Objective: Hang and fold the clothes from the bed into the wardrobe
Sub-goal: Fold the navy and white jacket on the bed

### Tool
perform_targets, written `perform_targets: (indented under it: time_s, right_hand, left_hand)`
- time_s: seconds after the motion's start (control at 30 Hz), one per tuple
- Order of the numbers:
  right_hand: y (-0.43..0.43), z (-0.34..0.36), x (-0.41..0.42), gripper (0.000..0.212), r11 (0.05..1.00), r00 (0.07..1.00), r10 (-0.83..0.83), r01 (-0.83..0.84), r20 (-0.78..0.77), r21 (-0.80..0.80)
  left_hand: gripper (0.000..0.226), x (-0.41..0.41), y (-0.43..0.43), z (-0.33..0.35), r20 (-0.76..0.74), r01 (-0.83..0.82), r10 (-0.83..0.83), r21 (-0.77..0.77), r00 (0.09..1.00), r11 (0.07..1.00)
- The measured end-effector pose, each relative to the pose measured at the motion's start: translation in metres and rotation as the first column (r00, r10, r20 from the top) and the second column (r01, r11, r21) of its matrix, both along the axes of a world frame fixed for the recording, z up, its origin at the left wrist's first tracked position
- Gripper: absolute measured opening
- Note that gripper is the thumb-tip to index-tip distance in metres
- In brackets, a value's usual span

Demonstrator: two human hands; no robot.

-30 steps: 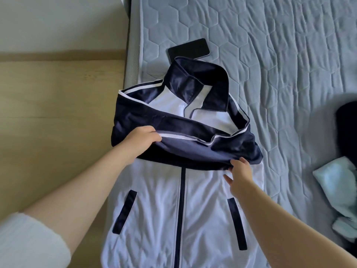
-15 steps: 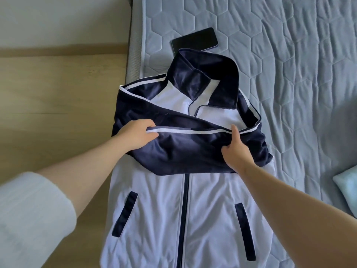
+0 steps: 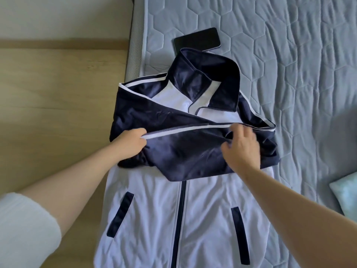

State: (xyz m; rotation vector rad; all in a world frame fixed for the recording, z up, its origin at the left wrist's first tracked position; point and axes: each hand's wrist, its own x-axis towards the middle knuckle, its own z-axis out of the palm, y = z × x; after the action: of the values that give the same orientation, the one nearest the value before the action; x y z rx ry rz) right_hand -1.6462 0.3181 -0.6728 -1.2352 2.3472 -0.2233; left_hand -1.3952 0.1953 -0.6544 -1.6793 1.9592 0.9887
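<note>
The jacket (image 3: 173, 209) lies face up along the left edge of the bed (image 3: 289, 74), collar (image 3: 204, 74) away from me, with a dark sleeve (image 3: 183, 149) folded across the chest. My left hand (image 3: 131, 141) pinches this sleeve at its white stripe. My right hand (image 3: 241, 149) is at the other end of the stripe with bent fingers. I see only its back, so I cannot tell if it grips the fabric or only touches it.

What worries me most is the edge. The left side of the jacket seems to hang a little over the left edge of the bed, above the floor (image 3: 58, 84). The fabric looks smooth, so if I pull the sleeve to the left, the whole jacket may slide down. The second danger is the phone (image 3: 197, 40), because the collar lies on its near edge. If I drag or lift the jacket, the phone can come with it, or be pushed off the bed. Also the sleeve is bunched under my left hand, and folding over this would give a crooked fold.

The hem of the jacket is cut off at the bottom of the view. The second sleeve is hard to separate from the first, dark on dark. At the right edge of the bed only a corner of a pale blue cloth (image 3: 345, 192) shows, and I cannot say what it is.
</note>
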Motion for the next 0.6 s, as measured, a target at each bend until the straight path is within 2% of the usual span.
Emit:
perform_targets:
  time_s: [0.03, 0.1, 0.13, 0.17, 0.23, 0.3, 0.37, 0.43, 0.5, 0.53, 0.6]
  right_hand:
    - [0.0, -0.002, 0.007, 0.041, 0.994, 0.992, 0.097, -0.101, 0.083, 0.047]
    - [0.002, -0.009, 0.017, 0.044, 0.935, 0.947, 0.201, -0.262, 0.251, 0.239]
    - [0.004, -0.013, 0.02, 0.047, 0.898, 0.937, 0.199, -0.292, 0.287, 0.33]
    - [0.006, -0.017, 0.021, 0.048, 0.878, 0.941, 0.172, -0.28, 0.29, 0.388]
    - [0.01, -0.022, 0.022, 0.048, 0.881, 0.959, 0.127, -0.226, 0.252, 0.417]
    - [0.011, -0.024, 0.023, 0.046, 0.887, 0.968, 0.123, -0.206, 0.218, 0.414]
    - [0.009, -0.023, 0.025, 0.044, 0.9, 0.971, 0.123, -0.197, 0.207, 0.388]
    - [0.007, -0.022, 0.029, 0.044, 0.933, 0.964, 0.103, -0.179, 0.245, 0.313]
    - [0.007, -0.019, 0.032, 0.048, 0.969, 0.953, 0.067, -0.133, 0.296, 0.21]
    - [0.008, -0.017, 0.033, 0.052, 0.981, 0.96, 0.067, -0.114, 0.271, 0.16]
    - [0.01, -0.014, 0.033, 0.055, 0.994, 0.994, 0.076, -0.083, 0.084, 0.076]
  left_hand:
    - [0.02, 0.001, -0.006, 0.0, -0.036, -0.014, 0.014, -0.018, 0.999, 1.0]
    - [0.01, 0.004, -0.015, 0.004, -0.073, 0.024, -0.028, -0.061, 0.997, 0.998]
    - [0.005, 0.006, -0.018, 0.008, -0.067, 0.048, -0.053, -0.08, 0.996, 0.996]
    - [0.013, 0.008, -0.021, 0.009, -0.036, 0.083, -0.087, -0.098, 0.996, 0.992]
    - [0.026, 0.011, -0.026, 0.011, 0.073, 0.231, -0.226, -0.077, 0.971, 0.97]
    - [0.022, 0.012, -0.032, 0.011, 0.151, 0.302, -0.294, -0.031, 0.944, 0.953]
    - [0.032, 0.015, -0.039, 0.005, 0.171, 0.145, -0.128, -0.089, 0.977, 0.986]
    - [0.044, 0.017, -0.042, -0.003, 0.204, 0.009, 0.05, -0.28, 0.978, 0.96]
    - [0.054, 0.014, -0.033, -0.008, 0.318, 0.067, 0.096, -0.467, 0.943, 0.882]
    - [0.056, 0.011, -0.025, -0.011, 0.335, 0.113, 0.087, -0.533, 0.938, 0.839]
    - [0.053, 0.001, -0.006, -0.015, 0.254, 0.18, -0.031, -0.591, 0.967, 0.786]
